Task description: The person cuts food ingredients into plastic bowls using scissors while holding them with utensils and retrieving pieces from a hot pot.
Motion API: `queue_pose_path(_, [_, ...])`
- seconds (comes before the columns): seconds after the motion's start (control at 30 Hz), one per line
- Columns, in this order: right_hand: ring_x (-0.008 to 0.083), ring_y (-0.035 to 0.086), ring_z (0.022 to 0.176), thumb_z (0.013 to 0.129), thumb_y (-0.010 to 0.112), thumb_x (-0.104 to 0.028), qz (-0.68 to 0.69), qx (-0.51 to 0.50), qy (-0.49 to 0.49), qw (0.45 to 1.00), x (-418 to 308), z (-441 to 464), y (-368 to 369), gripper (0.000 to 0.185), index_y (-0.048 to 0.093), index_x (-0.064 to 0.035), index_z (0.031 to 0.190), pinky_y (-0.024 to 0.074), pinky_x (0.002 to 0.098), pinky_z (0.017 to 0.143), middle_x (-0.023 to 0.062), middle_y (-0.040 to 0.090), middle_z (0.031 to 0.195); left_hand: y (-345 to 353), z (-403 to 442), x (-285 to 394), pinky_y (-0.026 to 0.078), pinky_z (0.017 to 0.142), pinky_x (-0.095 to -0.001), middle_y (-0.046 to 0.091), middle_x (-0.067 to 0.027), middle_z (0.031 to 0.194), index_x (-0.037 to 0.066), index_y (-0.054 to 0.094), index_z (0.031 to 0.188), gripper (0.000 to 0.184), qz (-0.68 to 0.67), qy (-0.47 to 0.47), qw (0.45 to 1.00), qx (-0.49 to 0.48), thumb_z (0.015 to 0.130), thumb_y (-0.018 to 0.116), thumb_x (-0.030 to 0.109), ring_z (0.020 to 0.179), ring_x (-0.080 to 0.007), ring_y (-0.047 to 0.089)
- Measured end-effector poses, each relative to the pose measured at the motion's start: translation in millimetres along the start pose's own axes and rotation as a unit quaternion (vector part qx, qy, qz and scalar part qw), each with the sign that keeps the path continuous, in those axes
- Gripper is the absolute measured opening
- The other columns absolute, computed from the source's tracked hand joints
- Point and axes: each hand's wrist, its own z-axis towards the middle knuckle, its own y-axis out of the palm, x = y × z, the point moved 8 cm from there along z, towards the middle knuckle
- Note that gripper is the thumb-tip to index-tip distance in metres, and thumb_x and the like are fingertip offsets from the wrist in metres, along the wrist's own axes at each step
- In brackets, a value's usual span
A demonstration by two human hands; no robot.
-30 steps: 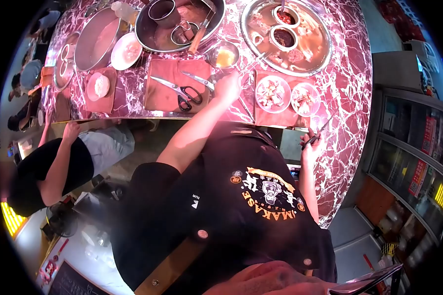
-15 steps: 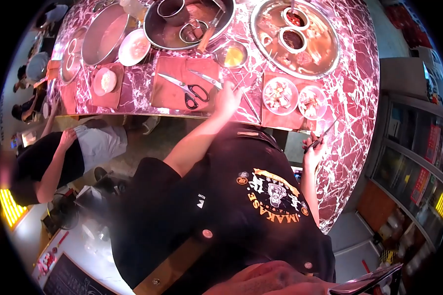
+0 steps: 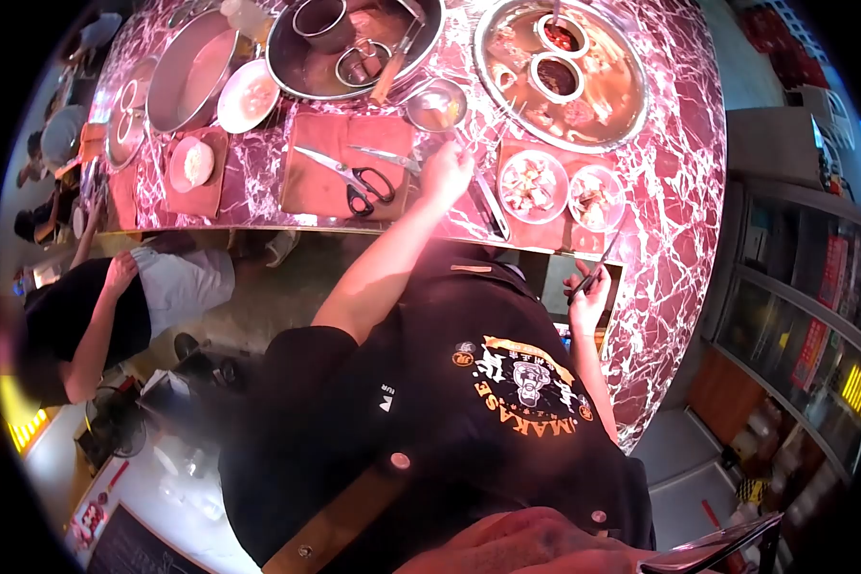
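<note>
Over the table's front, my left hand (image 3: pixel 447 174) has its fingers pressed together beside a small metal bowl (image 3: pixel 436 105); what it holds is too small to make out. A thin metal tool (image 3: pixel 493 206) lies just right of it. My right hand (image 3: pixel 588 292), at the table's edge, is closed round a dark-handled tool (image 3: pixel 588 280) with a thin tip pointing up. Two clear bowls of pale pieces, one left (image 3: pixel 533 187) and one right (image 3: pixel 596 199), sit between my hands. Black-handled scissors (image 3: pixel 366 189) lie on a brown cloth (image 3: pixel 306 200).
A large round pan of broth (image 3: pixel 598 91) holding two sauce cups is at the back right. Another big pan (image 3: pixel 306 84) with a ladle stands at back centre. Farther left are a white bowl (image 3: pixel 249 97) and a small bowl (image 3: pixel 192 164). Another person (image 3: pixel 96 316) stands at the left.
My left hand has drawn back from the broth pan's side towards the small metal bowl. The tool in my right hand now points more steeply up. The view has shifted slightly.
</note>
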Motion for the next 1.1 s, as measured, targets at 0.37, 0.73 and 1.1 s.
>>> queue_pose_path(0.37, [0.0150,0.065,0.083,0.092,0.065,0.004,0.070,0.016,0.018,0.997,-2,-17,27,0.062,0.030,-0.0079,0.143,0.0538,0.0249,0.071,0.0157,0.061,0.128,24,6,-26,0.051,0.077,-0.0420,0.068,-0.0169,0.080,0.000,0.062,0.093,0.027,-0.134,-0.022,0.991,-0.013,0.098,0.057,0.026,0.082,-0.0322,0.068])
queue_pose_path(0.73, [0.0194,0.062,0.109,0.091,0.065,0.005,0.006,-0.071,-0.095,0.993,0,-22,87,0.060,0.034,-0.0051,0.141,0.0567,0.0313,0.088,0.0165,0.060,0.126,1,-9,-27,0.049,0.050,-0.0309,0.060,-0.0062,0.073,0.001,0.056,0.103,0.013,-0.192,0.037,0.980,-0.048,0.101,0.053,0.013,0.058,-0.0151,0.061])
queue_pose_path(1.1, [0.0152,0.062,0.095,0.090,0.069,0.000,-0.052,-0.041,-0.090,0.994,-20,-17,41,0.062,0.036,-0.0064,0.141,0.0545,0.0281,0.080,0.0118,0.063,0.113,-76,56,-75,0.052,0.073,-0.0444,0.071,-0.0164,0.087,0.008,0.068,0.106,0.026,0.054,0.034,0.994,-0.093,0.097,0.058,0.030,0.082,-0.0329,0.070])
